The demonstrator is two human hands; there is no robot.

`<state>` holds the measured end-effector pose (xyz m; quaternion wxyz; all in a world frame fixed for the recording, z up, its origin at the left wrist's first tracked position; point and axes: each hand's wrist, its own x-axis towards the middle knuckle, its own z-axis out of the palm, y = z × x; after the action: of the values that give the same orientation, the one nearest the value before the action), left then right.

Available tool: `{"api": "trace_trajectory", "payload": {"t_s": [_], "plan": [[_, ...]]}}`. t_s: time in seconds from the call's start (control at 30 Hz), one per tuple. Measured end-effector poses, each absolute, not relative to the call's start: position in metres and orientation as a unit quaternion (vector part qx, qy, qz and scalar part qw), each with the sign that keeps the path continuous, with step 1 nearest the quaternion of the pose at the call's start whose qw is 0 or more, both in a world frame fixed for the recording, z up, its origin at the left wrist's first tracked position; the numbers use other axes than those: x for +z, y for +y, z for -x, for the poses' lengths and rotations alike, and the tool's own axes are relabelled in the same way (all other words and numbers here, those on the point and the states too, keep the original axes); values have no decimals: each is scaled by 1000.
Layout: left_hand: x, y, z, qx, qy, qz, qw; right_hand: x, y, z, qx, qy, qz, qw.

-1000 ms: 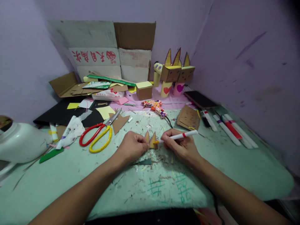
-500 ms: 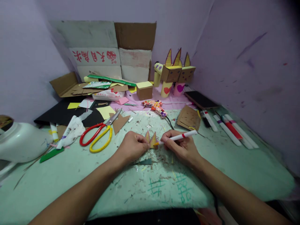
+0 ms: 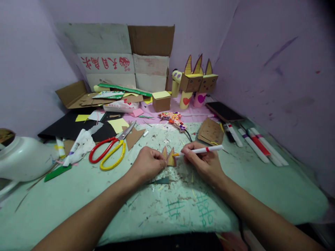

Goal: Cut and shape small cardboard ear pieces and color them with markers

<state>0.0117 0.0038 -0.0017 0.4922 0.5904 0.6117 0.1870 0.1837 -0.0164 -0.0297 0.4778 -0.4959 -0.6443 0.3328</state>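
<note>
My left hand point(image 3: 149, 162) pinches the left edge of a small cardboard piece point(image 3: 171, 159) with two pointed tips, held just above the green table cover. In my right hand point(image 3: 202, 160) is a white marker point(image 3: 206, 149) with a red band, gripped like a pen. Its orange tip touches or nearly touches the right point of the cardboard piece. A dark green triangular scrap point(image 3: 162, 180) lies just below my left hand. Scissors point(image 3: 115, 148) with red and yellow handles rest to the left.
Several markers point(image 3: 253, 144) and a brown cardboard piece point(image 3: 210, 131) lie at the right. Behind are a patterned glue gun point(image 3: 174, 119), a small box point(image 3: 161, 101) and cardboard figures point(image 3: 192, 83). A white container point(image 3: 23, 157) stands far left.
My right hand has shifted slightly right and up, and the marker's tip has moved from the lower part of the cardboard piece up its right edge. My left hand has stayed in place.
</note>
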Motion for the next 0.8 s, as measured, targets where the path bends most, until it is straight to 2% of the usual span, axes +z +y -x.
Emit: {"api": "trace_trajectory", "payload": {"t_s": [0.23, 0.47, 0.63, 0.8], "plan": [[-4, 5, -10, 185, 609, -599, 487, -29, -17, -183, 400, -647, 470, 448], [-7, 4, -10, 197, 600, -602, 488, -31, -15, -184, 330, -643, 491, 487], [-7, 4, -9, 199, 606, -597, 486, -31, -17, -185, 402, -645, 451, 468], [-4, 2, -14, 221, 583, -600, 501, -21, -13, -186, 333, -547, 463, 613]]}}
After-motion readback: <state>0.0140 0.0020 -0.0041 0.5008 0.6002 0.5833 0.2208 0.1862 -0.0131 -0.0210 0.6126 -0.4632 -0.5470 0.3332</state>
